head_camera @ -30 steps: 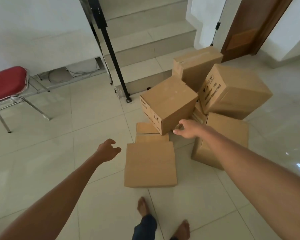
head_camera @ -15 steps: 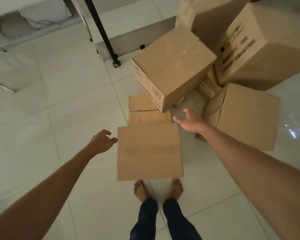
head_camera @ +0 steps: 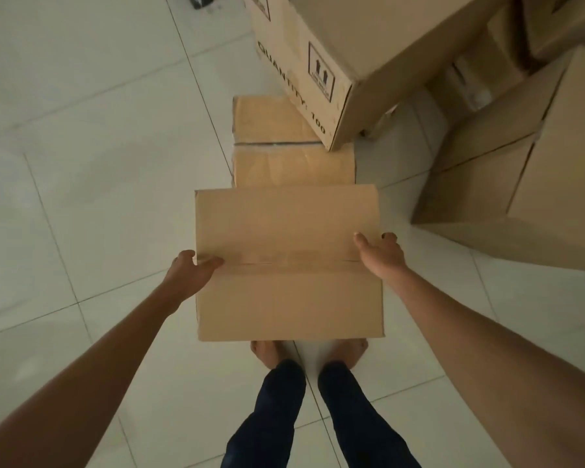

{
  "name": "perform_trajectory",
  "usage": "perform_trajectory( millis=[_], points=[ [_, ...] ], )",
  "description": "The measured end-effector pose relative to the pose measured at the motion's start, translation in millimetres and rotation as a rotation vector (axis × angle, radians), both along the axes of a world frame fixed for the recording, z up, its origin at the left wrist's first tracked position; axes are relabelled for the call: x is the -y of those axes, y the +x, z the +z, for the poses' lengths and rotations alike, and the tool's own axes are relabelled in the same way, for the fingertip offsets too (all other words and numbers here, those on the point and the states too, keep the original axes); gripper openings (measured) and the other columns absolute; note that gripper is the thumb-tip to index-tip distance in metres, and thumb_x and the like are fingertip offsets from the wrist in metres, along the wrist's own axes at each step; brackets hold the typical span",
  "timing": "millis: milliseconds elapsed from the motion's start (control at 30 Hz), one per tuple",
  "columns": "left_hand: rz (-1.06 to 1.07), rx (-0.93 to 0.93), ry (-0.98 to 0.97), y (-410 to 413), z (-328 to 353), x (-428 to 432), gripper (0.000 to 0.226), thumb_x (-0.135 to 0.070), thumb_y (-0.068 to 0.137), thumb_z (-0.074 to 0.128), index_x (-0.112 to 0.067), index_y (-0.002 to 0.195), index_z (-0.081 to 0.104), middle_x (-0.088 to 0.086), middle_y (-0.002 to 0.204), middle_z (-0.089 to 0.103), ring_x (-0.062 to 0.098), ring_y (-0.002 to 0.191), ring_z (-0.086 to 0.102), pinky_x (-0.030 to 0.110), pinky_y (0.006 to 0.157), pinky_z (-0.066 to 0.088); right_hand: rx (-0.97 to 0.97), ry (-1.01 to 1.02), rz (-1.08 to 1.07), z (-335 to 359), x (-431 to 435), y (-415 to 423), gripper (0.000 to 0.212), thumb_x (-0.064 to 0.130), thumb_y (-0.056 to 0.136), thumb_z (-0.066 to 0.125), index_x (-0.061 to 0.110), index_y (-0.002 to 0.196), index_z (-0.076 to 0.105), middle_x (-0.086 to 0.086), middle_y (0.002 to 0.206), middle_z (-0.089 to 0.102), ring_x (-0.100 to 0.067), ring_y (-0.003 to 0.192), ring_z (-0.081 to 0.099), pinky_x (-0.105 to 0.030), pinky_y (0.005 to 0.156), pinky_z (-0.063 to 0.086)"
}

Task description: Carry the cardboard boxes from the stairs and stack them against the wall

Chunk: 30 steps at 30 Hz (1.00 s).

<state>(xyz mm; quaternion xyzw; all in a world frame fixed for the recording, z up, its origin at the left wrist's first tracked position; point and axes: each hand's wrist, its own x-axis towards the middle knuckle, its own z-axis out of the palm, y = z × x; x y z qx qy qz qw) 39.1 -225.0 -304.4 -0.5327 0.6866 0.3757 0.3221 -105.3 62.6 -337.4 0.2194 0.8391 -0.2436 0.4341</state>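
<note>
Nearest are the person's bare feet [head_camera: 265, 352] on the tiled floor [head_camera: 98, 197], toes tucked just under the near edge of the box [head_camera: 289, 292]; it sits square in front of them, top flaps closed along a seam, and whether it has left the floor cannot be told from this angle. The left hand [head_camera: 191, 268] clasps its left edge, thumb laid on the top and fingers curled over the side; the right hand [head_camera: 380, 256] clasps the right edge the same way, thumb on top, fingers wrapped down out of sight; so both hands hold the box about midway along its sides, level with the seam.

The box looks shallow and stiff, its walls flat and undented; likely light, though its contents are hidden; plain cardboard gives fair grip to dry palms, yet a squeeze on the side walls alone may slip, so fingers under the bottom edges would be the surer hold, with the top kept level.

Just beyond it lies a second box [head_camera: 284, 163], small and taped, touching or nearly touching the first; a printed box [head_camera: 368, 45] rests tilted with its corner on that one and may shift if the pile is disturbed; to the right stands a big box [head_camera: 527, 184], apart from the hands.
</note>
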Motion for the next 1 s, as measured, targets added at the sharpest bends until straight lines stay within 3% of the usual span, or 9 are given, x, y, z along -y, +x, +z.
perform_trajectory(
  millis=[133,200,333,500,567,700,767,900,1000],
  points=[
    [0.207,-0.033,0.053,5.7,-25.2,-8.5,0.087,-0.041,0.084,0.066,-0.008,0.147,0.016,0.006,0.138,0.042,0.024,0.116,0.046,0.036,0.091,0.038,0.005,-0.019,-0.163,-27.6,-0.7,21.7,0.073,0.061,0.096,0.03,0.006,0.144,0.024,-0.019,0.143,0.043,-0.037,0.125,0.048,-0.04,0.093,0.041],
    [0.333,-0.041,0.073,4.3,-31.5,-12.6,0.093,-0.043,0.08,0.068,-0.013,0.149,0.012,0.005,0.138,0.043,0.027,0.118,0.047,0.038,0.09,0.039,-0.016,-0.023,-0.215,-29.8,1.5,24.7,0.077,0.064,0.094,0.03,0.007,0.145,0.023,-0.018,0.143,0.043,-0.037,0.124,0.048,-0.041,0.093,0.041],
    [0.354,-0.043,0.146,-0.3,-21.2,-13.7,0.097,-0.057,0.058,0.072,-0.016,0.139,0.038,0.003,0.132,0.051,0.025,0.113,0.051,0.039,0.084,0.042,-0.01,-0.003,-0.247,-20.3,-2.9,25.0,0.086,0.069,0.091,0.033,0.006,0.147,0.022,-0.017,0.146,0.042,-0.037,0.128,0.046,-0.042,0.098,0.041],
    [0.329,-0.097,0.152,9.4,4.2,-8.9,0.105,-0.063,0.046,0.073,-0.02,0.137,0.045,0.001,0.13,0.054,0.025,0.112,0.055,0.04,0.088,0.047,-0.101,0.061,-0.169,13.7,-18.3,20.7,0.079,0.068,0.089,0.041,0.005,0.137,0.038,-0.018,0.135,0.052,-0.037,0.119,0.053,-0.04,0.09,0.043],
    [0.367,-0.09,0.159,9.6,35.5,-16.9,0.096,-0.062,0.051,0.074,-0.017,0.132,0.051,0.001,0.129,0.053,0.024,0.111,0.054,0.039,0.088,0.045,-0.132,0.071,-0.144,38.1,-25.4,19.4,0.078,0.068,0.087,0.045,0.006,0.134,0.043,-0.018,0.134,0.053,-0.037,0.118,0.053,-0.04,0.091,0.043],
    [0.392,-0.113,0.237,16.9,97.2,-26.0,0.044,-0.038,0.078,0.072,-0.013,0.112,0.061,0.002,0.117,0.059,0.024,0.11,0.05,0.038,0.095,0.03,-0.19,0.082,-0.176,100.1,-38.7,13.2,0.084,0.071,0.085,0.045,0.01,0.142,0.04,-0.016,0.143,0.046,-0.037,0.128,0.046,-0.044,0.1,0.039],
    [0.366,-0.165,0.226,23.3,129.6,-27.8,0.036,-0.029,0.078,0.073,-0.016,0.111,0.065,0.002,0.115,0.064,0.023,0.107,0.055,0.043,0.096,0.035,-0.208,0.091,-0.197,134.4,-40.6,7.3,0.087,0.074,0.084,0.043,0.01,0.143,0.039,-0.016,0.145,0.044,-0.037,0.13,0.044,-0.045,0.103,0.037],
    [0.352,-0.34,0.171,27.8,202.6,-31.7,0.034,-0.016,0.083,0.067,-0.025,0.116,0.067,0.0,0.11,0.068,0.015,0.092,0.062,0.035,0.078,0.049,-0.237,0.129,-0.115,214.7,-37.3,-5.5,0.096,0.081,0.08,0.034,0.005,0.136,0.047,-0.018,0.14,0.05,-0.038,0.125,0.049,-0.045,0.101,0.04],
    [0.323,-0.451,0.163,25.9,260.6,-33.2,0.034,-0.021,0.081,0.068,-0.026,0.114,0.069,0.0,0.113,0.069,0.019,0.099,0.064,0.038,0.085,0.052,-0.283,0.097,-0.062,283.2,-40.2,-17.3,0.095,0.081,0.082,0.032,0.003,0.131,0.053,-0.018,0.135,0.054,-0.037,0.121,0.052,-0.043,0.096,0.042]
  ],
)
